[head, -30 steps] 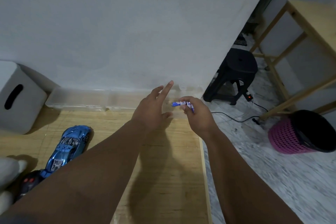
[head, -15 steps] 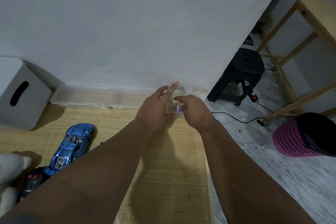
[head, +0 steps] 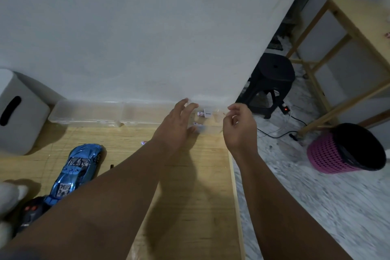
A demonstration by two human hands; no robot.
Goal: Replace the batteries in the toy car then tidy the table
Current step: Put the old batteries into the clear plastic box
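While the blue toy car point(head: 78, 169) lay on the desk point(head: 190, 196) at the left, the left hand point(head: 176, 126) reached over a clear box point(head: 213, 129) by the wall, fingers point(head: 183, 110) spread and holding nothing — batteries point(head: 201, 114) lay inside. Just beside it, the right hand point(head: 239, 129) hung with fingers loosely curled, empty.

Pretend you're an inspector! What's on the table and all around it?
Surface: wooden table, light wood.
Job's things: blue toy car next to black remote; batteries in clear box; one loose battery on the table.
Clutter: grey box at the left.
Hands: left hand open over the clear box; right hand loosely curled, empty.
Cables: black cable on the floor.
Surroundings: black stool, pink bin, white wall.
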